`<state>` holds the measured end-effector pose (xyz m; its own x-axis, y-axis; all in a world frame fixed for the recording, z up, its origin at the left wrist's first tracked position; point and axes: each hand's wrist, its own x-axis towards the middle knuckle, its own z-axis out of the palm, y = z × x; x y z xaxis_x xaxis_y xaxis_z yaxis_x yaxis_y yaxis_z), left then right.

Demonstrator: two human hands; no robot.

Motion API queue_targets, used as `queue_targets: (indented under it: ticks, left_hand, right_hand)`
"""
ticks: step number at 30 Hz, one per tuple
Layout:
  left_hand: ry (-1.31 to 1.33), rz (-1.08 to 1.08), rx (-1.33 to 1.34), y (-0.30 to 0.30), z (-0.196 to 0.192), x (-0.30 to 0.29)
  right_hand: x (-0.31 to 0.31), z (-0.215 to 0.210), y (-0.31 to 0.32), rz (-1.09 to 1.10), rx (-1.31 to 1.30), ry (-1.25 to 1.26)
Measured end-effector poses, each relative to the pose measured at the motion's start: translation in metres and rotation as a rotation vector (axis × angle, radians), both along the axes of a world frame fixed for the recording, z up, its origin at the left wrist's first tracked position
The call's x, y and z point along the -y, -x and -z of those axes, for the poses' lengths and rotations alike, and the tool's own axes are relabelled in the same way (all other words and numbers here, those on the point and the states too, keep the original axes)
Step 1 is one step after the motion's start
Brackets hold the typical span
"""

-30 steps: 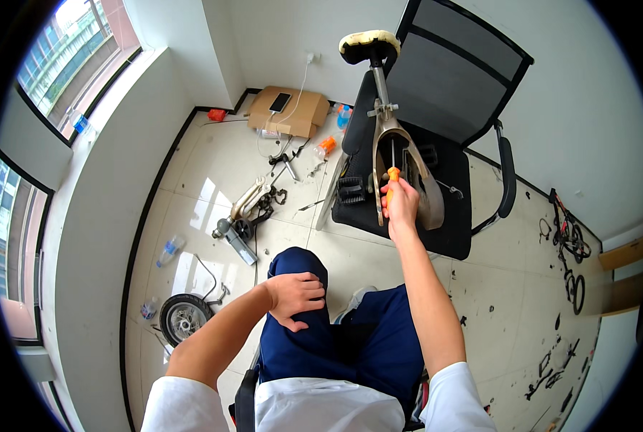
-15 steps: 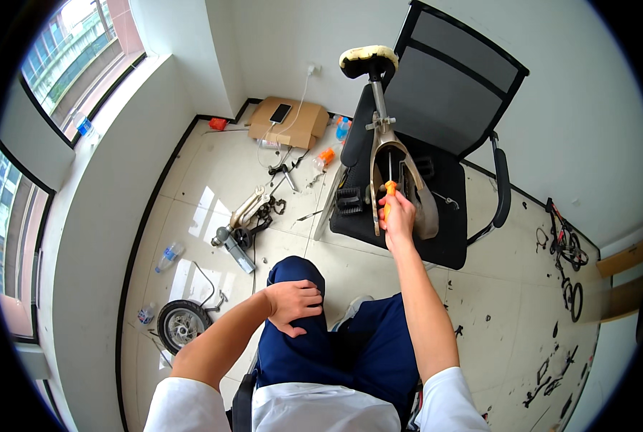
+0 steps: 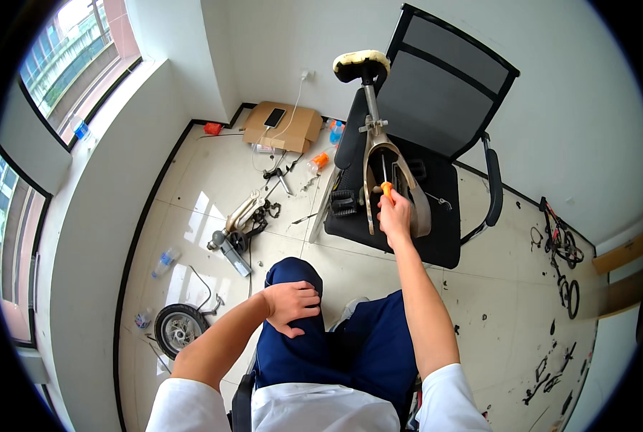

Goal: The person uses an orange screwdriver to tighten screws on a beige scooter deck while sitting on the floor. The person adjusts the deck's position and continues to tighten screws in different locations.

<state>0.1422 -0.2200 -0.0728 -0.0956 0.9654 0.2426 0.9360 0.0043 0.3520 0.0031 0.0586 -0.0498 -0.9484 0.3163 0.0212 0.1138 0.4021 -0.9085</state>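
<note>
My right hand (image 3: 397,219) grips a screwdriver (image 3: 387,189) by its orange handle. Its shaft points away from me into the opening of a unicycle-like frame section (image 3: 413,173) with a silver fork-shaped shell; where the tip sits is hard to make out. A seat post (image 3: 372,104) rises from that frame to a cream-and-black saddle (image 3: 362,65). The frame lies on the black seat of a mesh-backed office chair (image 3: 436,248), with a black pedal (image 3: 343,203) at its left side. My left hand (image 3: 292,305) rests open on my left knee, holding nothing.
Left of the chair, the floor holds a metal folding part (image 3: 231,252), a small wheel (image 3: 180,330), plastic bottles (image 3: 165,262) and a cardboard box (image 3: 300,129) with a phone (image 3: 274,117) on it. Bike parts (image 3: 562,245) lie along the right wall.
The view has turned slightly, so the chair and frame appear a little further left. My right hand keeps its grip on the screwdriver; my left hand stays on the knee.
</note>
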Motion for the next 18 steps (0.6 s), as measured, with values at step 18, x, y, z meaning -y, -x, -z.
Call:
queue_targets:
  ticks: [18]
  left_hand:
    - [0.003, -0.027, 0.005, -0.005, 0.001, 0.001]
  right_hand:
    - [0.022, -0.077, 0.023, 0.096, 0.277, 1.031]
